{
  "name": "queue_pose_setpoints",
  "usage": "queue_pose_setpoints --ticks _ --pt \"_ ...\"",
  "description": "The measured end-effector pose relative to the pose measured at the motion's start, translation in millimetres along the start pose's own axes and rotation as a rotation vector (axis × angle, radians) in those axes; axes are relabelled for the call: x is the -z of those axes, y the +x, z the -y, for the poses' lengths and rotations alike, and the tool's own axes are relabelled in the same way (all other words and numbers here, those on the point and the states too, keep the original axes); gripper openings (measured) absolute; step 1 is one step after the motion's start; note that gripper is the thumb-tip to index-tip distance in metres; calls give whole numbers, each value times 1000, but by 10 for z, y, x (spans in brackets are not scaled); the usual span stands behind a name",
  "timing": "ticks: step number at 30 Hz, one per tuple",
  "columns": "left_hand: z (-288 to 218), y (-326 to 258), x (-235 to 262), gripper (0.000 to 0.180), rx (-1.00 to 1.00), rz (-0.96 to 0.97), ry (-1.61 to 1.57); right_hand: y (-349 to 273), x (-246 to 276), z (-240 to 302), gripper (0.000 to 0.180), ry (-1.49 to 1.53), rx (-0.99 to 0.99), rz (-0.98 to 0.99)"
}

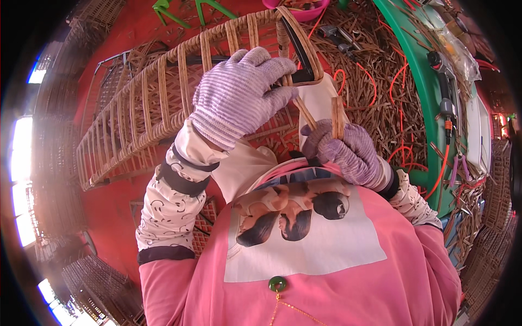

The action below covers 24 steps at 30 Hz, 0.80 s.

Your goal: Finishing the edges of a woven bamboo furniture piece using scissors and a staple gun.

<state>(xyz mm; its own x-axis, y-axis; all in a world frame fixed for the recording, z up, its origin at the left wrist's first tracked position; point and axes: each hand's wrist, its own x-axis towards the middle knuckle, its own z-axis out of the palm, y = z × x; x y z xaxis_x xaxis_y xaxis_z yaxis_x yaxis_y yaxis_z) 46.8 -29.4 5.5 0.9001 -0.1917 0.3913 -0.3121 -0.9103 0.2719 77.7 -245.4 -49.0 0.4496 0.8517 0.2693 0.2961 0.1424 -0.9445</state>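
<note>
Your left hand (pixel 239 95), in a striped purple glove, is at the near corner of the woven frame (pixel 161 84). Its thumb and forefinger stand a little apart, with wrapped strands of this corner between their tips; the other fingers lie close together. I cannot tell if the tips are pressing on the strands. Just beside them is the black bar (pixel 296 46) of the frame, partly without wrapping.

Your right hand (pixel 350 152), gloved also, is closed in front of your waist, and its curled fingers grip the brown strip (pixel 337 117). One flat end stands up above the fist. A thinner length (pixel 305 113) goes slantwise from the right fingers to near your left thumb; whether both lengths are one piece, I cannot tell.

The left palm is hidden, because you see the back of this hand, and the hand covers a part of the frame. The inside of the right fist is also hidden. The pink bowl (pixel 304 14) is cut off by the upper edge, and the scraps (pixel 391 98) on the floor are too tangled to separate.
</note>
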Motion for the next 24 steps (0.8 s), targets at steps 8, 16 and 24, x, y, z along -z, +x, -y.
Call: queue_pose_setpoints --ticks 8,16,24 --pt "42 -64 10 25 -55 -14 -36 401 271 453 14 -360 531 -115" --pt "-78 -77 -58 37 107 -106 -91 1502 448 302 27 -821 209 -166" --pt "-46 -85 -173 33 41 -215 83 1553 367 79 27 -1231 222 -251"
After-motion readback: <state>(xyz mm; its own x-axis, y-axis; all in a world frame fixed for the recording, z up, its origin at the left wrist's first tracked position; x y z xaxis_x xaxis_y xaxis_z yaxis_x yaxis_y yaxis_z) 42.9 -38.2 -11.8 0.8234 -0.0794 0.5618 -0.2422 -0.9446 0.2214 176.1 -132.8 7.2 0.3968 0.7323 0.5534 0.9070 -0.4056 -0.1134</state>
